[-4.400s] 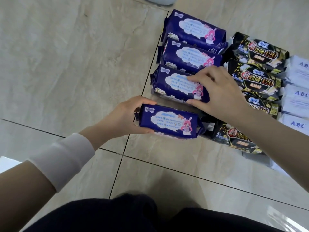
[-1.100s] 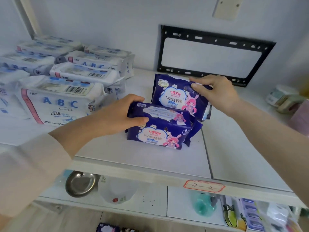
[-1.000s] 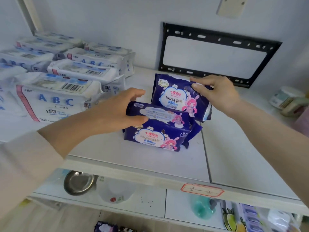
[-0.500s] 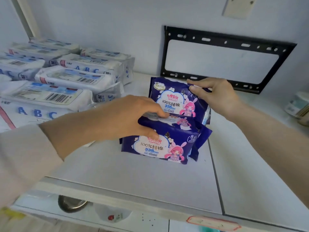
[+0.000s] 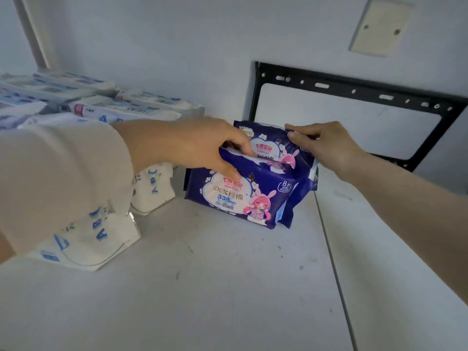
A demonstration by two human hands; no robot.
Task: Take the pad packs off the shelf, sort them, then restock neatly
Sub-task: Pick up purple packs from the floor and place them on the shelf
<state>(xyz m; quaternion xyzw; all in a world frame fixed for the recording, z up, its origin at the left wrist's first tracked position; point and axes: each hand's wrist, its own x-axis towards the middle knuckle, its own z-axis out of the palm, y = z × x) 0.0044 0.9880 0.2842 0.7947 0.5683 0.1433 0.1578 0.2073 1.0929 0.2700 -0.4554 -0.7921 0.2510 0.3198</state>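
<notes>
Two dark purple pad packs with a pink bunny girl stand on the white shelf point(image 5: 228, 287). The front purple pack point(image 5: 243, 198) stands upright; my left hand point(image 5: 202, 148) grips its top edge, thumb in front and fingers behind. The rear purple pack point(image 5: 276, 145) stands right behind it, close to the wall. My right hand point(image 5: 321, 145) pinches the rear pack's top right corner. White "ABC" pad packs point(image 5: 149, 188) lie stacked on the shelf to the left, partly hidden by my left sleeve.
A black metal bracket frame point(image 5: 354, 89) is fixed to the wall behind the purple packs. A beige blank plate point(image 5: 379, 26) sits higher on the wall. A seam point(image 5: 331, 262) runs front to back across the shelf right of the packs.
The view has moved closer and higher over the shelf. Both purple packs sit further back toward the wall, the front one pressed against the rear one. My hands keep their holds.
</notes>
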